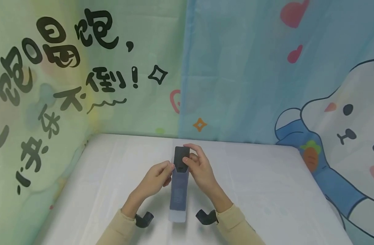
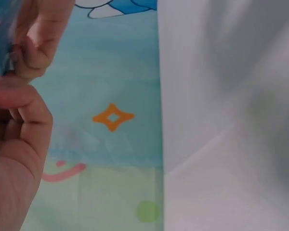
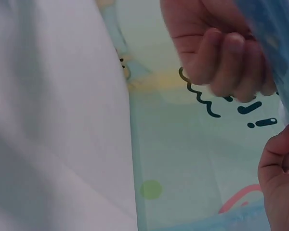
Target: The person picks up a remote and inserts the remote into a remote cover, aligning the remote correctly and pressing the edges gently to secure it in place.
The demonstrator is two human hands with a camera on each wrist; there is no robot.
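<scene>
A long, narrow blue plastic packet (image 1: 179, 190) hangs upright between my hands, with a black tapered piece (image 1: 181, 157) at its top and a paler strip at its lower end. My left hand (image 1: 157, 175) pinches the packet's left edge, just beside the lower part of the black piece. With thumb and fingers, my right hand (image 1: 200, 166) grips the black piece from the right, its index finger reaching to the top corner. In the right wrist view the blue plastic (image 3: 279, 43) looks shiny, and the left hand's other fingers (image 3: 236, 62) are curled behind it.
A white-covered table (image 1: 251, 190) lies below my hands. Patterned cloth hangings (image 1: 229, 85) stand behind it and along both sides. A dark wrist mount (image 1: 144, 219) sits on the left wrist and another mount (image 1: 206, 217) on the right, on either side of the packet's lower end.
</scene>
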